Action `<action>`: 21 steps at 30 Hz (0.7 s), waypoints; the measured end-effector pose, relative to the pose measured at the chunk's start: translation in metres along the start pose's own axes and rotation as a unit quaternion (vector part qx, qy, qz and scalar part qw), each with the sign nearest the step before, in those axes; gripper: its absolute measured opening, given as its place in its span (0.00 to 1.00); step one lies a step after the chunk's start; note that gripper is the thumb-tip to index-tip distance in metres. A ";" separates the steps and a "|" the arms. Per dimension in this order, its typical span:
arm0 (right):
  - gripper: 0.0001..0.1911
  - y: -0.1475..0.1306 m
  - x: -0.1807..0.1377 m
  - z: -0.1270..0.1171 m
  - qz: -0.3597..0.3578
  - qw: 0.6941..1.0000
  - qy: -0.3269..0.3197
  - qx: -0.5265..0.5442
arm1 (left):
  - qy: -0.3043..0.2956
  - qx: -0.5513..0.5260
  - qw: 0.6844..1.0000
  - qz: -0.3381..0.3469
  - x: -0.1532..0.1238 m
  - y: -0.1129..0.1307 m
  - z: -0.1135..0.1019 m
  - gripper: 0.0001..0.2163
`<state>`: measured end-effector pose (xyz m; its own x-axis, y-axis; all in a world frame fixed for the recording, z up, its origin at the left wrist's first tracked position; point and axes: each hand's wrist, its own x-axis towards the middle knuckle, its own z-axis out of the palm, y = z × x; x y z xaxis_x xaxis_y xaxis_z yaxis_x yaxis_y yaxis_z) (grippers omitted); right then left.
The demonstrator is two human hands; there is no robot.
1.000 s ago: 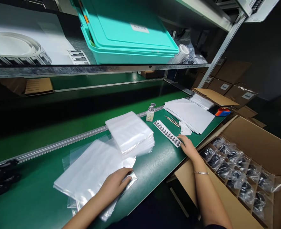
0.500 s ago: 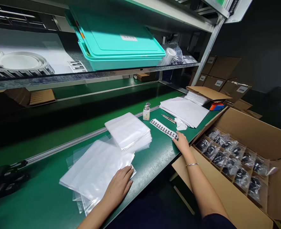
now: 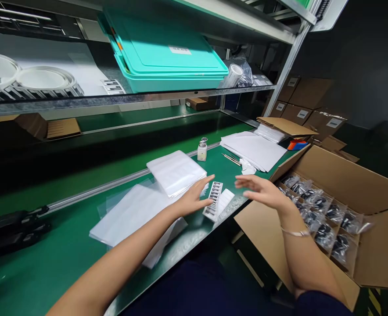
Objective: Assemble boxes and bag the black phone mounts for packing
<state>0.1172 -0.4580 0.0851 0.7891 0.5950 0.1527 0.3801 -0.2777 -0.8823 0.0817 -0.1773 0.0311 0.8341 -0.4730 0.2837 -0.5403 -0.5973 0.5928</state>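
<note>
A strip of black-and-white labels (image 3: 215, 193) lies near the front edge of the green bench, bent or doubled, with a paler length (image 3: 226, 200) beside it. My left hand (image 3: 194, 198) reaches to the strip's left side, fingers apart; its thumb tip overlaps the strip, and I cannot tell whether it presses on it. Right of the strip, my right hand (image 3: 261, 189) hovers with fingers stretched out, holding nothing and slightly blurred. Under and behind my left forearm are a stack of clear plastic bags (image 3: 177, 171) and larger loose plastic bags (image 3: 131, 215).
A small pump bottle (image 3: 202, 150), tweezers (image 3: 231, 159), crumpled tissue (image 3: 246, 166) and white sheets (image 3: 253, 149) lie farther back. An open carton (image 3: 381, 237) of bagged black parts stands at right. Above, a shelf holds a teal bin (image 3: 167, 57) and label rolls (image 3: 45, 81).
My left hand has left the plastic bags and moved right to the label strip. My right hand has let go of the strip, which now lies turned and doubled nearer the edge.
</note>
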 end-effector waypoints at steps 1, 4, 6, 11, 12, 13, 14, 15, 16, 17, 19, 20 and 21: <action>0.26 0.007 0.013 0.008 0.000 1.000 0.026 0.005 | -0.043 0.016 0.999 0.006 0.014 -0.003 0.012 0.36; 0.22 0.045 0.035 0.040 0.062 0.981 0.182 0.006 | -0.183 0.081 0.980 0.013 0.034 -0.017 0.055 0.31; 0.21 0.068 0.023 0.054 0.101 0.971 0.218 -0.002 | -0.199 0.104 0.974 0.006 0.032 -0.026 0.073 0.26; 0.17 0.086 -0.055 0.060 0.181 0.979 0.094 -0.025 | -0.228 0.096 0.967 0.063 0.009 -0.026 0.077 0.28; 0.17 0.085 -0.065 0.061 0.186 0.978 0.084 -0.036 | -0.247 0.090 0.960 0.091 0.005 -0.023 0.076 0.29; 0.17 0.084 -0.071 0.063 0.178 0.979 0.081 -0.055 | -0.265 0.084 0.953 0.120 0.000 -0.020 0.076 0.29; 0.18 0.084 -0.073 0.065 0.158 0.981 0.081 -0.082 | -0.280 0.079 0.946 0.145 -0.004 -0.016 0.077 0.29; 0.19 0.084 -0.072 0.066 0.132 0.982 0.079 -0.108 | -0.291 0.077 0.939 0.167 -0.007 -0.013 0.079 0.29; 0.20 0.084 -0.069 0.068 0.111 0.982 0.078 -0.133 | -0.300 0.076 0.933 0.186 -0.010 -0.011 0.080 0.29; 0.19 0.084 -0.066 0.069 0.109 0.978 0.083 -0.158 | -0.307 0.073 0.927 0.204 -0.013 -0.010 0.081 0.28; 0.14 0.084 -0.060 0.070 0.171 0.957 0.104 -0.212 | -0.317 0.063 0.919 0.227 -0.016 -0.009 0.082 0.28; 0.13 0.083 -0.058 0.070 0.222 0.941 0.112 -0.230 | -0.318 0.055 0.918 0.231 -0.018 -0.010 0.082 0.28; 0.14 0.083 -0.058 0.071 0.266 0.928 0.112 -0.235 | -0.317 0.046 0.919 0.232 -0.019 -0.011 0.081 0.29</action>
<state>0.0688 -0.4624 -0.0287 0.9860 0.1215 -0.1142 0.0341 -0.8175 -0.5748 0.0630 -0.2145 -0.0414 0.2964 -0.9548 -0.0233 -0.8526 -0.2755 0.4441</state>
